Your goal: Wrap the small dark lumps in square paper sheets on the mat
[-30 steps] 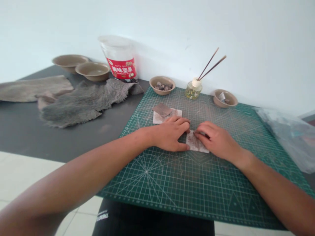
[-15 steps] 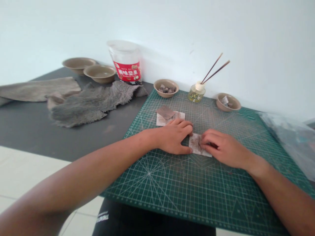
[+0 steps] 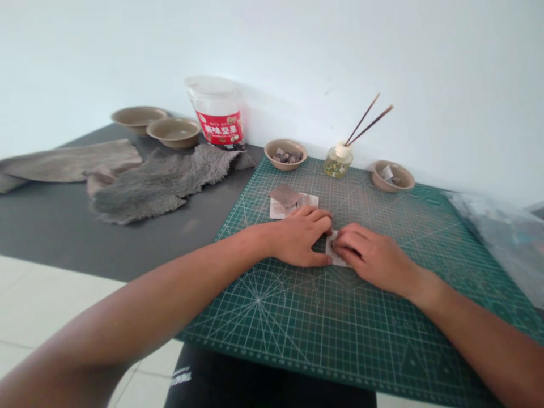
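Observation:
A small whitish sheet (image 3: 333, 256) with brown smears lies flat on a green cutting mat (image 3: 289, 334). My left hand (image 3: 301, 237) rests on the mat at the sheet's left edge, thumb and forefinger spread apart and touching its corners. Over the sheet is my right hand (image 3: 369, 255), fingers pinched together and pressed down onto it. Whatever sits in that pinch is hidden by the fingertips. Just behind my left hand, a brown square piece (image 3: 284, 195) overlaps another white, smudged sheet (image 3: 278, 212).
Along the wall stand a bowl of small brown lumps (image 3: 286, 155), a reed diffuser (image 3: 338, 161) and a bowl with pale pieces (image 3: 393, 176). Grey cloths (image 3: 148, 187), two bowls (image 3: 175, 132) and a red-labelled tub (image 3: 219, 116) occupy the left. Plastic bags (image 3: 501, 243) lie right.
My right hand has slid left across the sheet, closer to my left hand, and covers more of it. My left hand has stayed in place.

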`<action>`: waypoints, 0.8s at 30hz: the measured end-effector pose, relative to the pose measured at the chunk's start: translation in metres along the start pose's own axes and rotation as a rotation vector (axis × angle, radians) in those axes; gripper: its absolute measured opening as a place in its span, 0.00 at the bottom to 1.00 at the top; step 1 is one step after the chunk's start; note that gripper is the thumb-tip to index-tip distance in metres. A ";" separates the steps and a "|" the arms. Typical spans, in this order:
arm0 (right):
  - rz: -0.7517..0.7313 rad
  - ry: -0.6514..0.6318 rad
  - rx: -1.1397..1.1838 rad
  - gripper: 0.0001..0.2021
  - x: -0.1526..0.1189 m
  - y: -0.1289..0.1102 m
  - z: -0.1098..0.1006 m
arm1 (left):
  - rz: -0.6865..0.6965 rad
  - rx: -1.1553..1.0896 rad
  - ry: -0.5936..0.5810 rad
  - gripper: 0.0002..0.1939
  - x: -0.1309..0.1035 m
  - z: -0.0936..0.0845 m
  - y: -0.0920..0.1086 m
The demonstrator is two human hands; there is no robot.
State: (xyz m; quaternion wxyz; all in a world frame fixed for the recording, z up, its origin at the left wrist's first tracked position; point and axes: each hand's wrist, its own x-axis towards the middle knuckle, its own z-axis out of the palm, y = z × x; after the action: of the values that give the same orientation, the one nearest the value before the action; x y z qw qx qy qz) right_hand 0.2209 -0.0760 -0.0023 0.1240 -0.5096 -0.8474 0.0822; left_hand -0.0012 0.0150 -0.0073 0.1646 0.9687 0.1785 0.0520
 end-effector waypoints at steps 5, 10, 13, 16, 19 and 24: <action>0.005 -0.066 0.050 0.04 0.000 0.007 -0.003 | 0.001 0.010 0.004 0.26 0.000 0.001 0.000; 0.063 -0.006 -0.006 0.06 0.000 0.005 -0.003 | 0.010 0.029 0.007 0.27 -0.001 0.001 -0.001; 0.115 0.022 -0.052 0.04 0.002 0.012 -0.005 | -0.004 0.027 -0.002 0.26 -0.001 0.001 -0.001; 0.062 -0.038 -0.021 0.05 -0.001 0.013 -0.007 | -0.008 0.019 -0.024 0.25 -0.001 0.000 0.000; -0.006 -0.105 0.047 0.06 -0.006 0.004 -0.005 | -0.011 0.008 -0.037 0.26 -0.002 0.000 0.000; 0.034 -0.055 0.083 0.05 -0.003 0.001 0.001 | 0.000 0.000 -0.036 0.27 -0.002 0.001 -0.003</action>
State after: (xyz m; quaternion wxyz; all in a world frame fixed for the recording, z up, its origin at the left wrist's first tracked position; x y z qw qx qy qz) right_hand 0.2225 -0.0780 -0.0036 0.1201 -0.5160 -0.8376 0.1333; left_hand -0.0040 0.0164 -0.0088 0.1679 0.9694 0.1756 0.0345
